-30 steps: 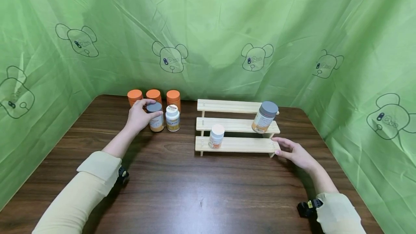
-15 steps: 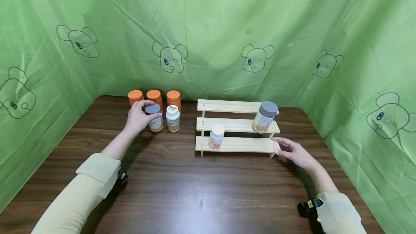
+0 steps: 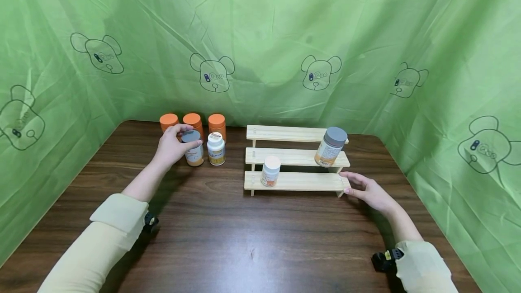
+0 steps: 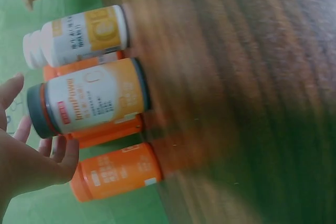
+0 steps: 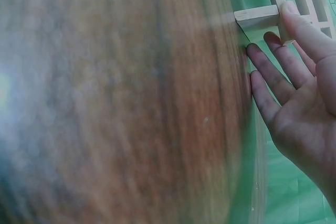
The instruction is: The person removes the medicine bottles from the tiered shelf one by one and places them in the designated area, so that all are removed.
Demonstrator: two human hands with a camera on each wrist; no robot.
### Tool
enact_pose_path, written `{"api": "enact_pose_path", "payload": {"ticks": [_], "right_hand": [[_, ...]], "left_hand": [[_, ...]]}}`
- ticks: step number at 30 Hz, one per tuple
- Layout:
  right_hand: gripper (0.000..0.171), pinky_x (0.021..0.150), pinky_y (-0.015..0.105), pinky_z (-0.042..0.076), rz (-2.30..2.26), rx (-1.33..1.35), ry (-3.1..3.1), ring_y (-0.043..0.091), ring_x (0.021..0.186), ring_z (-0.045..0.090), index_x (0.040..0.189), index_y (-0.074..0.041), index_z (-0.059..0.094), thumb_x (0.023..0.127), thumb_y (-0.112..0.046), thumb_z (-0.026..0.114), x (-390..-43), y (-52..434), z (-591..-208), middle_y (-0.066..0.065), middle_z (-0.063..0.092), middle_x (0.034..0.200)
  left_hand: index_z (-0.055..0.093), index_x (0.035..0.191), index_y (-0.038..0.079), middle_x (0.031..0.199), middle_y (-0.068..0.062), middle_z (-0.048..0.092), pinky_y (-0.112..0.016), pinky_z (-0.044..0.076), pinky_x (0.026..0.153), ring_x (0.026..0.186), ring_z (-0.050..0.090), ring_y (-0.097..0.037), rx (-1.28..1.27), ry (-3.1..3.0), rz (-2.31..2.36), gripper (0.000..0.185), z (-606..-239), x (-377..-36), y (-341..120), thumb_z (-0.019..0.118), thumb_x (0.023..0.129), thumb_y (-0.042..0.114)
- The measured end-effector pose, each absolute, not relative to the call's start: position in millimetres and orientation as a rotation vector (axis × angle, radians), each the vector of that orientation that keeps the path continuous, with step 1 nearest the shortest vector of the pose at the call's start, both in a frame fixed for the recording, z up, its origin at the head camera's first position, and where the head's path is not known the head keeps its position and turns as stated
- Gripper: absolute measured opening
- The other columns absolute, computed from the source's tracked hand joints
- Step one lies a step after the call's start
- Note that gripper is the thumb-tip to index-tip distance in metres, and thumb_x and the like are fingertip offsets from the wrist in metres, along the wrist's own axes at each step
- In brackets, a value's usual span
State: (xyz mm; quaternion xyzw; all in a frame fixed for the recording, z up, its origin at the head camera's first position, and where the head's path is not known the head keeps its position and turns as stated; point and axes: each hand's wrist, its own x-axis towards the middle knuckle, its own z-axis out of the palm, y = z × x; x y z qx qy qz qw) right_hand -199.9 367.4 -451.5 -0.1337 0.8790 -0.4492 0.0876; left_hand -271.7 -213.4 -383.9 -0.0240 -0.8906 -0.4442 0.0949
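Observation:
At the left of the table, my left hand (image 3: 172, 145) holds a grey-lidded supplement bottle (image 3: 195, 155) by its lid, thumb in front and fingers behind. In the left wrist view this upright bottle (image 4: 94, 95) shows a white and orange label. Close on its right is a white bottle (image 3: 216, 150) with a yellow label. My right hand (image 3: 370, 192) grips the right end of the lowest step of a three-step wooden rack (image 3: 309, 181). In the right wrist view my thumb presses the wooden end piece (image 5: 257, 15), with several fingers spread below.
Behind the left hand stand three orange bottles (image 3: 217, 123), partly hidden. A small white bottle (image 3: 270, 172) sits on the rack's lowest step, and another grey-lidded bottle (image 3: 329, 147) on the middle step at right. Green cloth (image 3: 264, 35) surrounds the wooden table (image 3: 252, 243).
My left hand and the grey-lidded bottle shift slightly left, and the gap to the white bottle beside it widens a little. The right hand and the rack keep their place.

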Motion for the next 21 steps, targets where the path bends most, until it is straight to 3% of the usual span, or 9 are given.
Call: {"api": "enact_pose_path", "payload": {"ticks": [9, 21], "right_hand": [[0.050, 0.089, 0.013, 0.041, -1.345, -0.405, 2.613, -0.002, 0.115, 0.049, 0.137, -0.015, 0.048, 0.091, -0.025, 0.064, -200, 367, -451, 0.014, 0.051, 0.137], [0.050, 0.089, 0.013, 0.040, -1.335, -0.400, 2.622, -0.004, 0.115, 0.048, 0.137, -0.015, 0.048, 0.091, -0.026, 0.064, -198, 365, -449, 0.013, 0.050, 0.138]], "left_hand": [[0.053, 0.127, 0.007, 0.131, -0.016, 0.050, -0.053, 0.037, 0.101, 0.124, 0.044, -0.035, -0.097, -2.645, -1.336, 0.049, -363, -269, -209, 0.069, 0.086, 0.029], [0.054, 0.128, 0.013, 0.133, -0.011, 0.049, -0.052, 0.035, 0.102, 0.126, 0.041, -0.030, -0.169, -2.672, -1.398, 0.051, -325, -259, -185, 0.069, 0.085, 0.036]]}}
